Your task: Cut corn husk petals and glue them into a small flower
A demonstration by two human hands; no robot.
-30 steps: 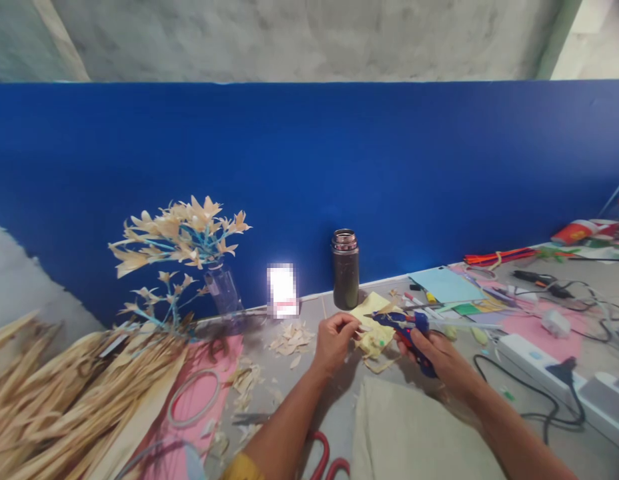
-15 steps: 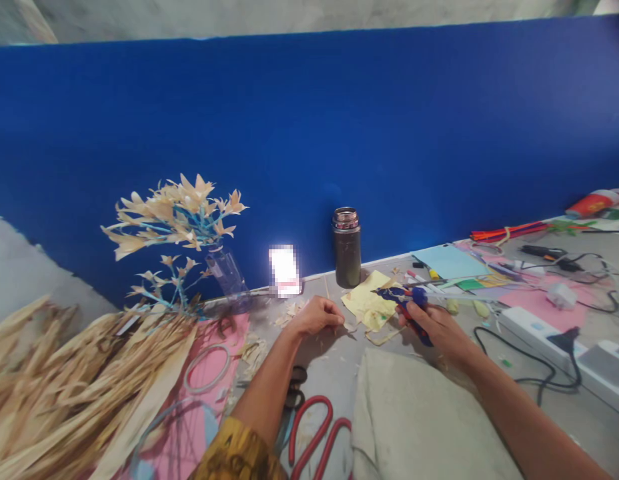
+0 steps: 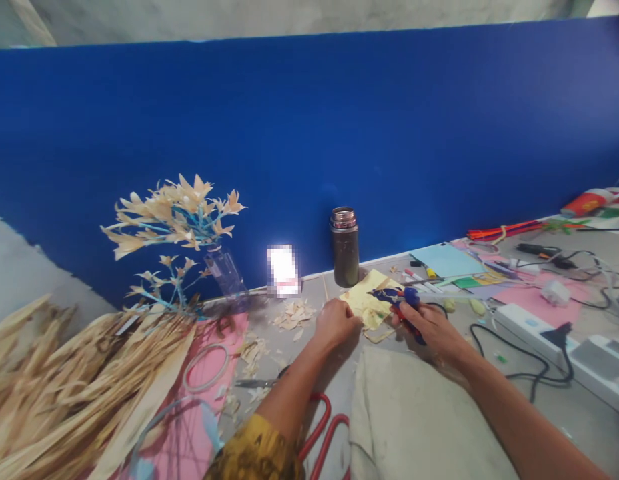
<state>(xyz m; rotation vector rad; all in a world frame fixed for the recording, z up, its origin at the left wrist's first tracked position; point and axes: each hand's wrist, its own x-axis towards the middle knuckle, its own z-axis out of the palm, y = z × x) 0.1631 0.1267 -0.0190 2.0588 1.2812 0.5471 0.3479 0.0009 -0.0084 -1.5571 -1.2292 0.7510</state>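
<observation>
My right hand (image 3: 429, 330) grips a blue hot glue gun (image 3: 411, 295) with a red trigger; its nozzle points left over a crumpled yellow sheet (image 3: 364, 297). A pale, see-through glue stick (image 3: 447, 295) sticks out of the gun's back. My left hand (image 3: 338, 322) is closed beside the yellow sheet's left edge, close to the table. Whatever sits between its fingers is hidden. Pale shavings (image 3: 294, 315) lie just left of that hand. Scissors with red handles (image 3: 317, 427) rest partly beneath my left forearm.
A dark open flask (image 3: 345, 257) stands against the blue panel (image 3: 309, 147). Left are pale husk strips (image 3: 64, 380) and a clear bottle (image 3: 227, 270) holding husk flowers (image 3: 174, 213). A folded cloth (image 3: 419, 413) lies in front. Right are a white power strip (image 3: 527, 327) and black cables (image 3: 524, 378).
My left hand has moved right, toward the yellow sheet, uncovering more shavings. The small pale piece at its fingertips no longer shows. The glue gun stays in my right hand, with nearly the same pose.
</observation>
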